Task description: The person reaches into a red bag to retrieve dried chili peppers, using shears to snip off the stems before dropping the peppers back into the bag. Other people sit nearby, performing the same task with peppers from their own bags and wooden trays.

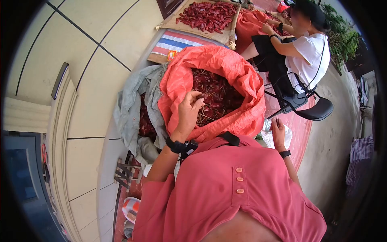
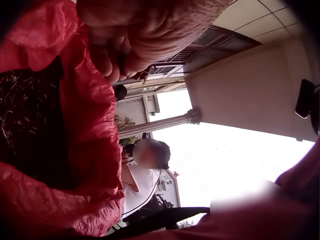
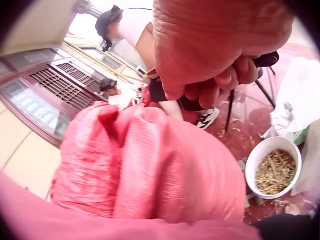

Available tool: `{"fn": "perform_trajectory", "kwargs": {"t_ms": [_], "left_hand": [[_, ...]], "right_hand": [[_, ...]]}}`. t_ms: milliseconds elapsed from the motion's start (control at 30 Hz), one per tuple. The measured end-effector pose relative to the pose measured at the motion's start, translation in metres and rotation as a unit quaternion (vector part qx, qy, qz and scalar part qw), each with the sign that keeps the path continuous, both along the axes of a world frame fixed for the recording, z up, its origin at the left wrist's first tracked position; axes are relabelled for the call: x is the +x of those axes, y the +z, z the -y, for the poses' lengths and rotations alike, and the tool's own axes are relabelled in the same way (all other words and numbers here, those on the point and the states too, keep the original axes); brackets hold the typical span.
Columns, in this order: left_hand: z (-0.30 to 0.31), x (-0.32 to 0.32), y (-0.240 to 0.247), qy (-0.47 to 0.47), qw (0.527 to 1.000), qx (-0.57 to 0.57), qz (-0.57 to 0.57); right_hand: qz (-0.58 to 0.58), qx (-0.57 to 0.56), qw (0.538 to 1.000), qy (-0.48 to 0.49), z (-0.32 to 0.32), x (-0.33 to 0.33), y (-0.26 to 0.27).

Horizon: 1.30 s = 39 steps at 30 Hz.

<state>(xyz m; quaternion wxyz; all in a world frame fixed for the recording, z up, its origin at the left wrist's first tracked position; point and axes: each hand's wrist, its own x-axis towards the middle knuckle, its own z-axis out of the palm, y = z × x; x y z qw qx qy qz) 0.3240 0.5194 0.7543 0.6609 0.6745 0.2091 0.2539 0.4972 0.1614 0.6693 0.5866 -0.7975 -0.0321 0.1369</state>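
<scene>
My left hand (image 1: 189, 111) is over the mouth of a red woven sack (image 1: 173, 88) full of dark dried chilies (image 1: 215, 90) with pale stems. Its thumb and fingers pinch a dried chili (image 2: 145, 74), mostly covered by the fingers in the left wrist view. To the right of the sack, lower and close to my body, my right hand (image 1: 278, 135) has its fingers curled. It pinches a small, thin, dark thing (image 1: 277, 120), whose kind I cannot tell. From the right wrist, the hand (image 3: 215, 50) shows above the sack's outer side (image 3: 150, 165).
A grey-green sack (image 1: 131, 107) with more chilies stands at the left. Beyond lies a woven tray (image 1: 171, 22) of red chilies. A seated person (image 1: 306, 52) works at the right, on a black chair (image 1: 318, 109). A white bucket (image 3: 252, 175) holds stem scraps.
</scene>
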Motion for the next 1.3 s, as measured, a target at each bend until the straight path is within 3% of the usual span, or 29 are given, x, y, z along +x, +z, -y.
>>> {"fn": "perform_trajectory", "kwargs": {"t_ms": [67, 133, 200, 267, 400, 533, 633, 767, 933, 1033, 1133, 1300], "left_hand": [[0.007, -0.001, 0.026, -0.010, 0.999, -0.010, 0.030], [0.015, 0.002, 0.048, -0.026, 0.997, -0.026, 0.064], [0.022, 0.005, 0.067, -0.042, 0.993, -0.050, 0.102], [0.025, 0.007, 0.078, -0.079, 0.985, -0.044, 0.149], [0.029, 0.009, 0.097, -0.102, 0.971, 0.010, 0.215], [0.031, 0.008, 0.101, -0.090, 0.962, 0.089, 0.241], [0.034, 0.007, 0.100, -0.066, 0.962, 0.122, 0.237], [0.040, 0.005, 0.100, -0.049, 0.971, 0.113, 0.204], [0.047, 0.001, 0.090, -0.043, 0.984, 0.058, 0.163], [0.043, -0.004, 0.094, -0.076, 0.989, 0.117, 0.042], [0.038, -0.015, 0.082, -0.070, 0.990, 0.102, -0.063], [0.003, -0.070, 0.023, 0.127, 0.983, 0.055, -0.118]], "right_hand": [[0.006, 0.059, 0.997, 0.056, -0.043, 0.004, 0.057], [0.050, 0.049, 0.984, 0.162, -0.084, -0.001, 0.112], [0.081, 0.001, 0.958, 0.277, -0.109, -0.006, 0.145], [0.087, 0.054, 0.926, 0.363, -0.131, -0.021, 0.178], [0.065, 0.085, 0.905, 0.412, -0.153, -0.036, 0.222], [0.093, 0.126, 0.897, 0.414, -0.166, -0.043, 0.237], [0.044, 0.163, 0.897, 0.410, -0.176, -0.051, 0.239], [0.045, 0.244, 0.891, 0.380, -0.190, -0.061, 0.229], [-0.051, 0.227, 0.882, 0.409, -0.188, -0.054, 0.227], [-0.063, 0.203, 0.891, 0.401, -0.188, -0.052, 0.226], [-0.084, 0.175, 0.909, 0.368, -0.185, -0.044, 0.207], [-0.125, 0.137, 0.935, 0.302, -0.142, -0.021, 0.154]]}}
